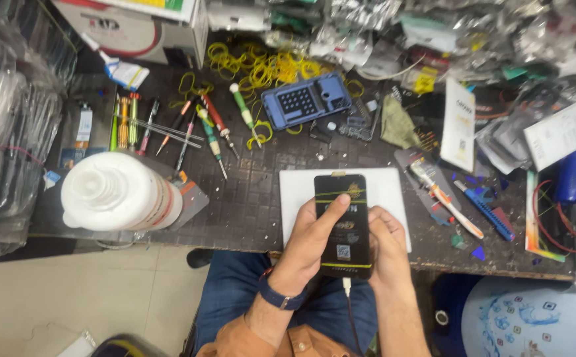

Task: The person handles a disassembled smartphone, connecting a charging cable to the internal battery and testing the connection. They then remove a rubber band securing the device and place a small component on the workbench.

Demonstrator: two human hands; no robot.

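Note:
Both my hands hold a black phone (342, 228) upright over the front edge of the workbench. It has yellow bands across its face and a cable plugged into its bottom end. My left hand (307, 246), with a dark watch on the wrist, grips the left side, its forefinger lying across the phone's face. My right hand (388, 248) cups the right side and back. A white mat (298, 195) lies on the bench under the phone.
Several screwdrivers (212, 132) and tweezers lie at the back left, near yellow rubber bands (268, 66) and a blue phone frame (304, 99). A white plastic bottle (113, 192) lies at the left. Cutters, a blue knife (486, 208) and packets crowd the right.

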